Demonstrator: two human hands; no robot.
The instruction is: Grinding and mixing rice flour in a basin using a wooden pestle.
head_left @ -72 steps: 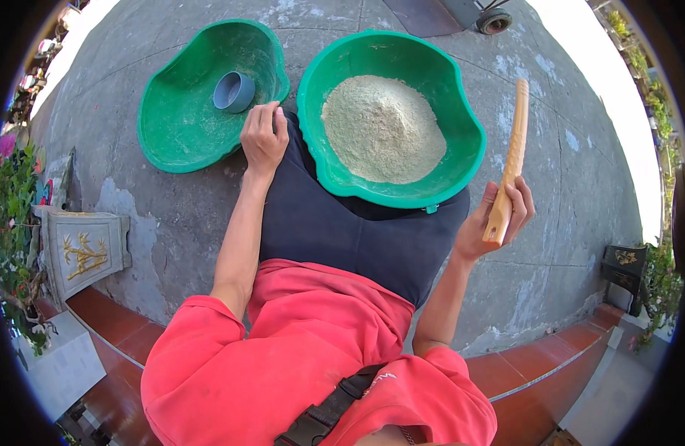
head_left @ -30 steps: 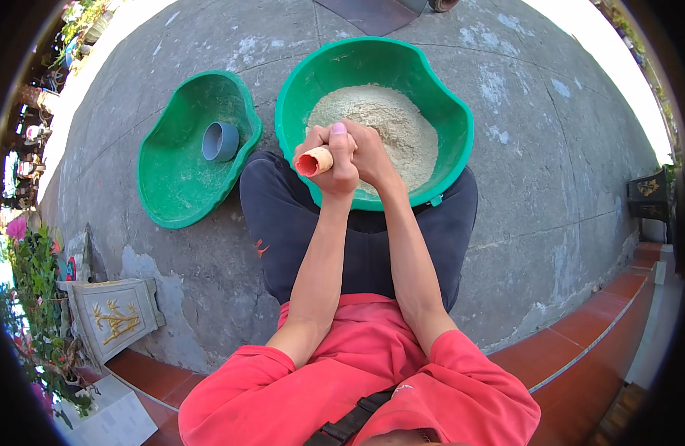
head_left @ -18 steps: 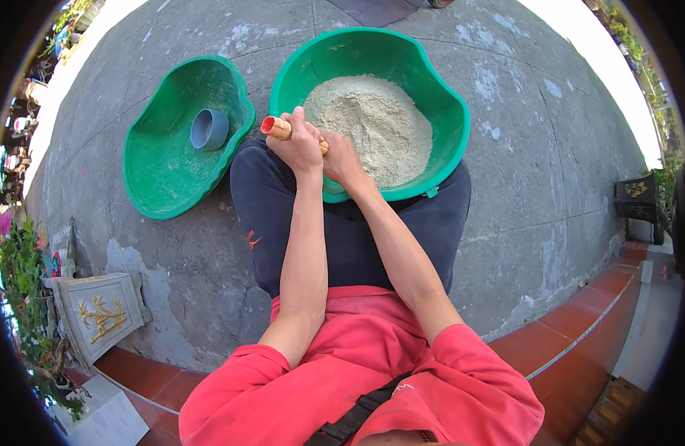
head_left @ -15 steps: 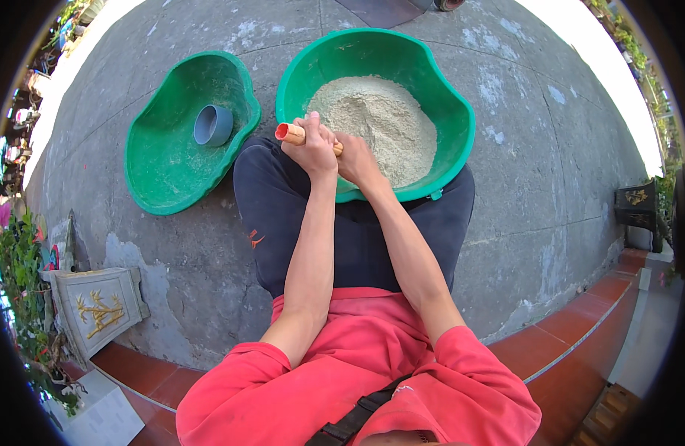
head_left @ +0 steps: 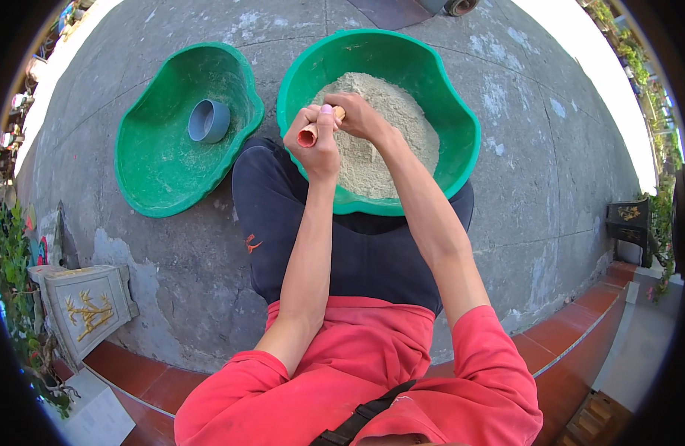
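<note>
My left hand [head_left: 314, 152] is wrapped around a thin tan tube [head_left: 307, 137], its open end towards me and red inside. At the tube's far part, my right hand [head_left: 359, 117] closes with bent fingers; a short tan piece shows between the two hands. Both hands are over the left side of a large green tub [head_left: 460, 152], which rests against my legs. Inside the tub lies a heap of pale beige powder [head_left: 394, 141]. What the right fingertips touch is partly hidden.
Left of my knee stands a second green tub [head_left: 160, 178], dusted with powder, holding a grey-blue cup [head_left: 210, 121] on its side. Planters [head_left: 86, 308] with gold relief stand at both sides of the grey concrete floor [head_left: 536, 193]. Red tiles [head_left: 134, 369] edge it near me.
The tube's near end has swung right and towards me. My right hand has risen farther into the tub, its elbow moving outward. The view has shifted slightly.
</note>
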